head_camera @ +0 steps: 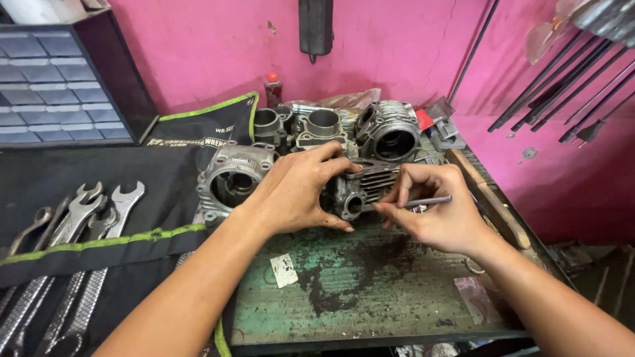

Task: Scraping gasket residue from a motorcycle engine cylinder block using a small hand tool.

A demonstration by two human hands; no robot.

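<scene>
At the far middle of the green workbench (370, 297), my left hand (297, 192) clamps a finned engine cylinder head (370, 188), fingers curled over its top and thumb against its near side. My right hand (440, 211) pinches a thin metal rod (426, 200) between thumb and fingertips, the rod lying level, its tip at a port on the head's near face. Both forearms reach in from the near edge, wrists bent slightly inward.

A black tool roll (99, 251) with green trim lies open over the bench's left side, open-ended wrenches (86, 218) tucked in its pockets. A grey drawer cabinet (53, 86) stands at the far left corner, drawers shut, contents hidden.

More engine castings (390, 129) crowd the far edge, another (231, 175) touching my left wrist. The near half of the bench is stained and bare but for a paper scrap (284, 270). A wooden strip (486, 195) runs along the right edge.
</scene>
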